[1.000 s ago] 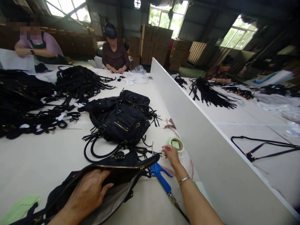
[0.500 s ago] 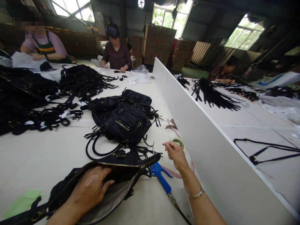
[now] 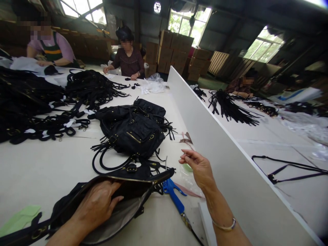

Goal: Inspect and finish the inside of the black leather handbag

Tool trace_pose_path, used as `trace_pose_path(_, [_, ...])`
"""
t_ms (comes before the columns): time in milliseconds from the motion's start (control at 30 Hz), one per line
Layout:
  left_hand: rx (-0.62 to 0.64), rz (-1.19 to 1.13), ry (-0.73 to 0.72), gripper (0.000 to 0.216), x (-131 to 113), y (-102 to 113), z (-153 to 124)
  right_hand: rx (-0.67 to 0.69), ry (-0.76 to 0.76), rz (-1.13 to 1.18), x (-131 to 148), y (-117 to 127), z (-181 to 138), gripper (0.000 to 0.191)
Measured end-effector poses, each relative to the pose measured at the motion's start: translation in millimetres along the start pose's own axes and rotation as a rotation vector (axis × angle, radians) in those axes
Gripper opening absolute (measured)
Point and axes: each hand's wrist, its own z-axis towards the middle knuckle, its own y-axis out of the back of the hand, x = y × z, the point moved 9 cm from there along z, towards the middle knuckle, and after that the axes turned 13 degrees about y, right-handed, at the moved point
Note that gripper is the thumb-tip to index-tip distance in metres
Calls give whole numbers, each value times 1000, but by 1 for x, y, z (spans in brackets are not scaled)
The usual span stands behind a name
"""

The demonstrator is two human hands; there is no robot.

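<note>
Has the left hand (image 3: 98, 201) inside the gaping, soft black bag (image 3: 128, 212) with brass-toned zip and grey lining, left of the long-nozzled blue plastic air gun (image 3: 176, 200); cannot tell of any grasp there, with fingers partly hidden. Holds the right hand (image 3: 202, 169) aloft, right of the air gun, with fingers bent near the thumb (cannot tell of any pinch). Faces the bag's long mouth slanting away toward the air gun, closer to the left hand than to the right.

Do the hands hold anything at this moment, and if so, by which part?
The left hand is inside the open black bag; whether it grips there cannot be told. The right hand shows nothing clearly held.
</note>
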Motion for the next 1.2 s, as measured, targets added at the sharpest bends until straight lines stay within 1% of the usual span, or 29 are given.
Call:
trace_pose_path(100, [28, 1, 27, 36, 0, 0, 1, -106, 83, -55, 10, 10, 6, 30])
trace_pose_path(233, [112, -4, 99, 35, 2, -3, 4, -182, 166, -82, 23, 18, 9, 24])
trace_pose_path(300, [156, -8, 117, 34, 2, -4, 6, -180, 213, -123, 31, 18, 10, 23])
trace_pose_path(400, [198, -11, 134, 34, 0, -3, 9, -126, 261, -245, 42, 12, 8, 19])
trace_pose_path(467, [215, 4, 151, 36, -1, -1, 11, -71, 279, -225, 49, 4, 6, 14])
trace_pose_path(500, [226, 15, 160, 37, -2, 1, 12, -29, 292, -203, 53, -3, 5, 12])
trace_pose_path(567, [254, 31, 176, 38, -5, 4, 13, 124, 326, -210, 63, -24, 3, 9])
trace_pose_path(667, [291, 22, 195, 40, -9, 7, 14, 463, 352, -251, 72, -70, -10, 14])
trace_pose_path(733, [300, 17, 214, 41, -10, 9, 15, 653, 311, -258, 70, -98, -24, 16])
trace_pose_path(800, [307, 13, 229, 39, -9, 10, 14, 792, 250, -280, 63, -123, -39, 15])
trace_pose_path(867, [315, 8, 231, 38, -10, 10, 14, 902, 221, -299, 55, -145, -55, 14])
trace_pose_path(967, [323, -15, 227, 35, -11, 10, 13, 1049, 261, -346, 44, -175, -77, 21])
trace_pose_path(1000, [325, -24, 229, 35, -12, 10, 13, 1098, 281, -401, 40, -183, -83, 24])
trace_pose_path(1067, [328, -43, 228, 34, -13, 10, 12, 1223, 308, -610, 26, -197, -94, 29])
trace_pose_path(1133, [330, -56, 222, 36, -14, 10, 11, 1356, 314, -877, 10, -205, -101, 33])
trace_pose_path(1200, [329, -67, 213, 36, -16, 9, 11, 1457, 308, -1074, -1, -210, -106, 34])
